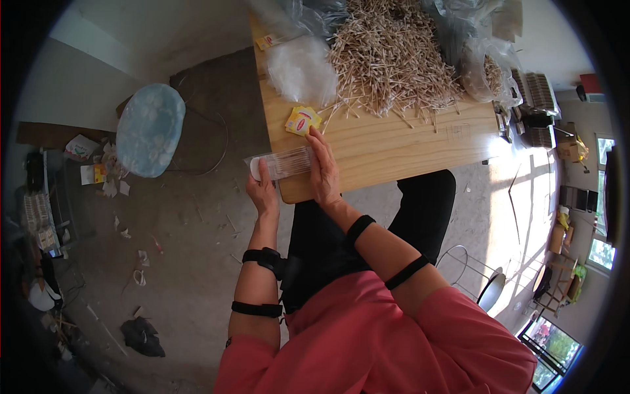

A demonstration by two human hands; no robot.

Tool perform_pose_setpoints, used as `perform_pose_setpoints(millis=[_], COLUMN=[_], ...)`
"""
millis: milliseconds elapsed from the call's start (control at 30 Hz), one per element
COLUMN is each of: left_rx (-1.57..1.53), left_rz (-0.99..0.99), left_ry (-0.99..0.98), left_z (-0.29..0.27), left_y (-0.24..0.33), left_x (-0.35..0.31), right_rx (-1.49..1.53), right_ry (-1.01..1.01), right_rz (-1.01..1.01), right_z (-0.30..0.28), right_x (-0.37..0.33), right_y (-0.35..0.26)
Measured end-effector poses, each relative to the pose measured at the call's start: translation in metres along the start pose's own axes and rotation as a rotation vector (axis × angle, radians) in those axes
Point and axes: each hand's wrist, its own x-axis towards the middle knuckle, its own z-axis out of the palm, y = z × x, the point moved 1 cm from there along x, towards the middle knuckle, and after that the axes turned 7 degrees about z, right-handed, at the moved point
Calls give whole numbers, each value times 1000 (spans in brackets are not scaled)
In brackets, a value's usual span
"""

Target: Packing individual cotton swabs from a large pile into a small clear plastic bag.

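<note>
Between my hands, over the near left corner of the wooden table, lies a clear plastic bag of cotton swabs [292, 163]. My left hand [262, 192] grips its left end, with the thumb on top over a white round part. Against the right end rests my right hand [324, 172], its fingers fairly straight and close together along the bag. Part of the right grip is hidden behind the palm. Just beyond my right fingertips are small yellow cards with red ovals [302, 121]. A large heap of loose cotton swabs [394, 56] covers the far part of the table.
A stack of clear plastic bags [302, 71] lies left of the heap. A plastic sack with swabs [484, 69] stands at the table's right. Left of the wooden table [394, 151] is a stool with a pale blue cover [151, 130]. Scraps and a black bag [142, 337] litter the floor.
</note>
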Motion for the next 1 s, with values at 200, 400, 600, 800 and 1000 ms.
perform_pose_setpoints(millis=[200,400,600,800,1000], left_rx=[-3,8,-22,86,42], left_rz=[163,79,26,57,51], left_ry=[75,43,63,11,89], left_z=[14,10,8,-7,-42], left_y=[11,16,5,-5,0], left_x=[-7,-6,-1,3,-3], right_rx=[37,89,101,27,-447], right_ry=[-37,-14,-37,-3,20], right_rz=[16,44,45,2,-1], right_z=[19,16,23,12,-11], right_x=[-5,-4,1,17,90], right_y=[-5,2,-6,-12,-13])
